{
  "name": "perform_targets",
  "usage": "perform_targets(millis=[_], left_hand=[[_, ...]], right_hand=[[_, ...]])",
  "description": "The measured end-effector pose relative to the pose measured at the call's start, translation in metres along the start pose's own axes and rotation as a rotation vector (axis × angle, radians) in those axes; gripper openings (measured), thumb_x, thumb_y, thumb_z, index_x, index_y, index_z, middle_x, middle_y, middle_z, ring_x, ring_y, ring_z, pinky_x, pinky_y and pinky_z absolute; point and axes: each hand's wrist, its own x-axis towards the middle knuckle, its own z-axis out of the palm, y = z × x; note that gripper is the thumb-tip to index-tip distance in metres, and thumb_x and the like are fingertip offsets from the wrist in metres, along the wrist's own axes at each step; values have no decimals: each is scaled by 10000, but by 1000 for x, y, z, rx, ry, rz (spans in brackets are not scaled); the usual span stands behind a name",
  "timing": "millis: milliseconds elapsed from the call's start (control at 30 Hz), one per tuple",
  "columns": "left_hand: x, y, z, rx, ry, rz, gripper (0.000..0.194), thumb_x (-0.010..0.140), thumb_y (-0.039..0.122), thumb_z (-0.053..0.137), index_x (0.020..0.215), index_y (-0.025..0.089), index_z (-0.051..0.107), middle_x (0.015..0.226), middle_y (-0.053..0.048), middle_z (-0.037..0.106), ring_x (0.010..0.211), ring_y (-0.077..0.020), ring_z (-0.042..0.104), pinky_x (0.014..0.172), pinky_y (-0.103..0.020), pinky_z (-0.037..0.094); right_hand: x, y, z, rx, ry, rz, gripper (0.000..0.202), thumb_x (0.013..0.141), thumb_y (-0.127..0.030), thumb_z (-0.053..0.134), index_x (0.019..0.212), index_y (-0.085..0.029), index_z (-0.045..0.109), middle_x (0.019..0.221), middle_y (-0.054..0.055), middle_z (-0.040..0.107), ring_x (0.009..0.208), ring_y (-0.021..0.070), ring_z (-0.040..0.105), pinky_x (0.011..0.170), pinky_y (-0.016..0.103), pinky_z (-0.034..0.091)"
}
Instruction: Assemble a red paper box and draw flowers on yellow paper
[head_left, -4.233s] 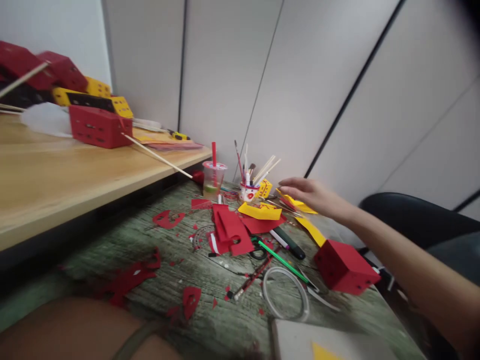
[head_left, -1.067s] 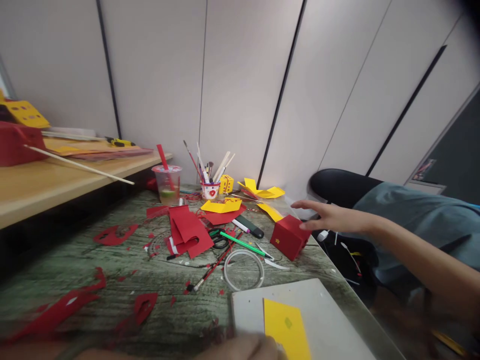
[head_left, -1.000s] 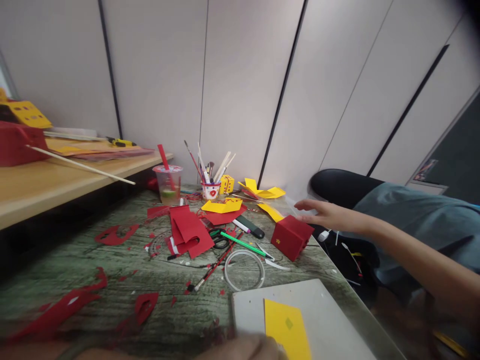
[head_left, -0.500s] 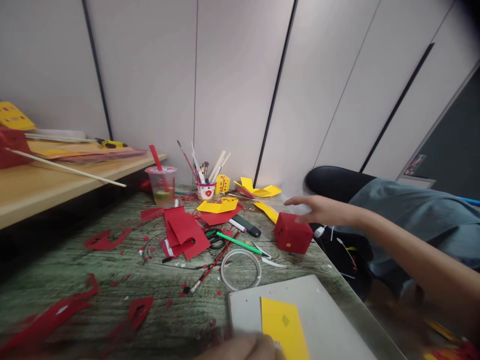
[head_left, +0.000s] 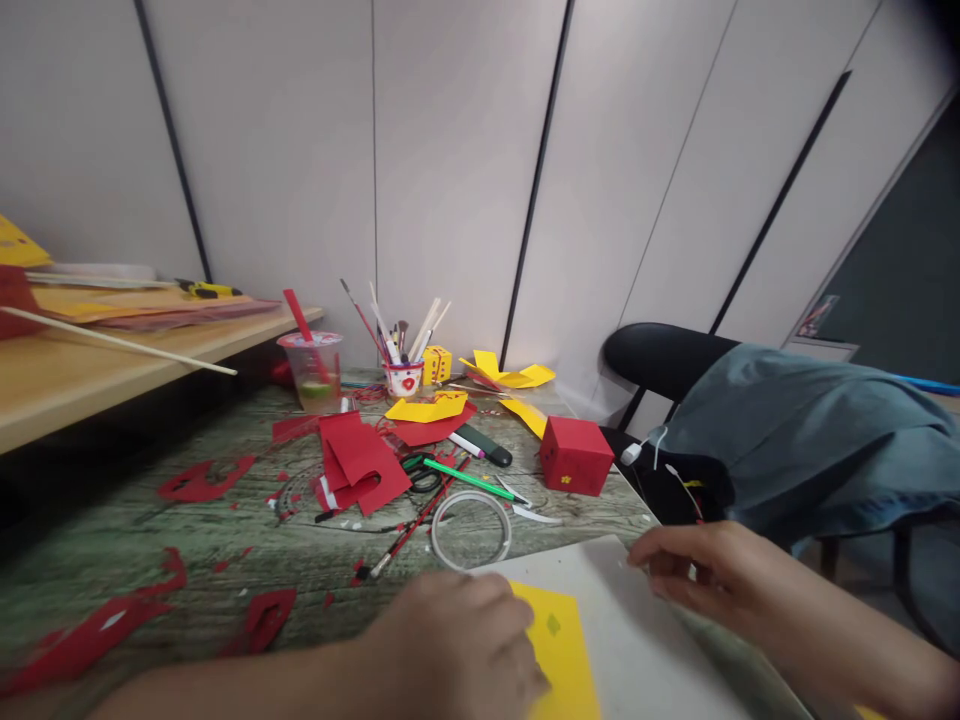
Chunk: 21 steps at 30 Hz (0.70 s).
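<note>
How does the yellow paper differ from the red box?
The yellow paper is a flat sheet; the red box is cube-shaped. The paper lies on the pale board, partly hidden by the left hand; the box sits on the table, in plain view. Both bear a small mark.

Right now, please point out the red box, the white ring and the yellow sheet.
Red box [head_left: 577, 466], head view: front face.
White ring [head_left: 436, 531], head view: left side of band.
Yellow sheet [head_left: 564, 656], head view: uncovered right part.
</note>
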Motion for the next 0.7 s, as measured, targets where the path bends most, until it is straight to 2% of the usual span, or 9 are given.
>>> perform_targets(millis=[67,100,167,233,300,433,700], left_hand=[[7,-10,-6,-149,-122,-173,113,804,298,527,793,189,557,845,10,626,791,-152,574,681,-257,464],[10,-14,-8,-226,-180,-266,170,776,340,563,860,193,552,909,1,615,848,-171,564,725,-288,464],[14,-20,-10,-357,-276,-391,448,672,453,645,1021,208,507,1054,-23,565,973,-211,518,810,-344,445],[14,-22,-8,-433,-336,-410,733,572,551,673,1163,192,429,1176,-68,493,1081,-252,445,879,-391,406],[13,-21,-6,-464,-394,-380,859,564,596,645,1241,145,369,1255,-120,424,1152,-285,374,929,-424,356],[11,-17,-4,-479,-451,-345,834,619,603,592,1261,115,377,1306,-160,360,1197,-326,307,945,-462,318],[15,-16,-3,-481,-388,-326,743,582,554,652,1192,175,462,1262,-117,402,1153,-301,347,931,-420,340]], right_hand=[[-10,2,9,16,-13,22,221,758,-171,483,896,-258,633,767,-8,666,644,146,595,559,211,433],[-14,3,12,37,-26,19,228,748,-158,487,884,-259,639,766,-10,668,644,144,596,560,209,432],[-20,3,16,90,-37,2,214,738,-160,500,857,-257,649,784,-8,671,668,146,601,579,210,436],[-24,2,19,135,-19,-13,194,734,-178,514,850,-249,653,806,0,672,697,152,603,599,215,441],[-25,0,22,162,7,-23,187,730,-184,519,847,-238,655,809,9,671,704,155,604,610,221,444],[-23,0,27,168,41,-29,172,728,-186,515,819,-226,654,768,14,665,669,152,600,591,227,441],[-18,3,31,126,9,19,108,744,-237,528,779,-235,630,742,-3,653,650,143,584,572,221,427]])
